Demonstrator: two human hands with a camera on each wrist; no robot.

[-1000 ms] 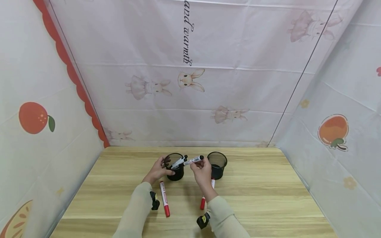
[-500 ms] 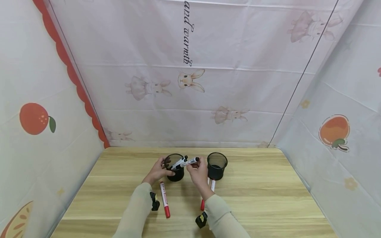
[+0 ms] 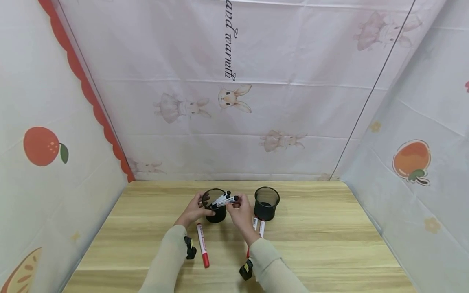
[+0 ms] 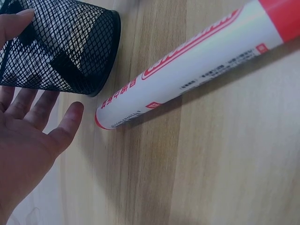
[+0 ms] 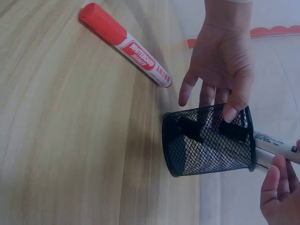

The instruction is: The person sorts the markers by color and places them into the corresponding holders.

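A black mesh pen cup [image 3: 215, 215] stands upright on the table, and my left hand [image 3: 192, 211] holds it with the thumb at its near side and fingers around the far side. Black-capped white markers [image 3: 221, 199] lean inside it. My right hand [image 3: 240, 214] pinches another black-capped whiteboard marker [image 3: 226, 202], slanted, its lower end within the cup's rim. Seen from the right wrist, that marker [image 5: 269, 140] enters the mouth of the cup [image 5: 211, 140]. A red-capped whiteboard marker [image 4: 187, 65] lies on the table near my left wrist.
A second black mesh cup [image 3: 265, 211] stands to the right. Two red markers lie in front of it, one [image 3: 261, 228] beside the other [image 3: 255, 222], partly hidden by my right arm. Printed cloth walls [image 3: 234, 158] enclose the wooden table [image 3: 322, 236].
My right hand has moved left with the black-capped marker, bringing its lower end into the left cup. The left hand and its cup have stayed put.
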